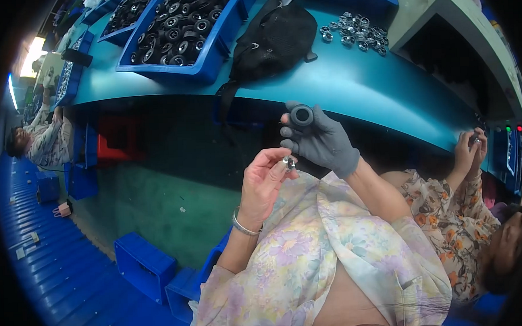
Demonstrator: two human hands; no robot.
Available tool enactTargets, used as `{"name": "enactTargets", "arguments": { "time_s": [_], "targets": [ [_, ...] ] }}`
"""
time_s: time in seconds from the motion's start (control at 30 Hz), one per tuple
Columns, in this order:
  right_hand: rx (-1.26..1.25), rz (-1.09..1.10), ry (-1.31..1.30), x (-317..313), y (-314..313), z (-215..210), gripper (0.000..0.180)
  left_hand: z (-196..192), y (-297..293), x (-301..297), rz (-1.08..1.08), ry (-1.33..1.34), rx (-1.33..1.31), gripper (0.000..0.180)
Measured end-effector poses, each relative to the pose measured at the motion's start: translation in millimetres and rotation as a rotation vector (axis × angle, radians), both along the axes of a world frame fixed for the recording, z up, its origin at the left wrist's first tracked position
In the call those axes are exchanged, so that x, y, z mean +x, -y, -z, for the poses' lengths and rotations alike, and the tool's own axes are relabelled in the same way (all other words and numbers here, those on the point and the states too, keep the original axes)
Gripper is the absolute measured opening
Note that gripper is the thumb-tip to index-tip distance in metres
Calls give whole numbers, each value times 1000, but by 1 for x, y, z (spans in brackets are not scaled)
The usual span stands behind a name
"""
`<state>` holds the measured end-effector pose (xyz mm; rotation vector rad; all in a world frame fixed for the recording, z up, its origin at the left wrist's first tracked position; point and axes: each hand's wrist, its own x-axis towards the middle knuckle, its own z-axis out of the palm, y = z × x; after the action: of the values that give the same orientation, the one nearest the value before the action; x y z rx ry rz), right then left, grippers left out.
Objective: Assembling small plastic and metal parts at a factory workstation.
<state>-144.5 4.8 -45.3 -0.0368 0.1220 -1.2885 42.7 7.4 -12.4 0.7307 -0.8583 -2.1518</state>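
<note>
My bare left hand (260, 183), with a bracelet at the wrist, pinches a small shiny chrome-coloured round part (288, 162) between thumb and fingers. Just above it, my right hand (329, 142) wears a grey glove, fingertips of which look bare. That hand grips a black ring-shaped wheel (301, 115) with its opening facing up. The two parts are close to each other but apart, held over my lap in front of the table edge.
On the blue-green table (178, 85) stands a blue bin (206, 73) of black wheels. Beside it lie a black bag (277, 42) and a pile of shiny parts (360, 33). At the right a co-worker (458, 225) sits close. Blue crates (144, 265) stand on the floor.
</note>
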Motion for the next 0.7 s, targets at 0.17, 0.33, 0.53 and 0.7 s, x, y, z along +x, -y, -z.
{"name": "enactTargets", "arguments": {
  "time_s": [0.17,0.33,0.53,0.7],
  "targets": [
    [2,-36,5,6,10,1,46,-3,0,1,-3,-40,24,23],
    [-34,-58,-27,14,15,-5,46,-2,-8,1,52,79,-21,22],
    [-56,-84,-166,24,13,-9,47,-5,-16,3,54,76,-10,20],
    [-55,-104,-220,33,18,-15,46,-8,-18,9,39,69,-40,24]
  ]
}}
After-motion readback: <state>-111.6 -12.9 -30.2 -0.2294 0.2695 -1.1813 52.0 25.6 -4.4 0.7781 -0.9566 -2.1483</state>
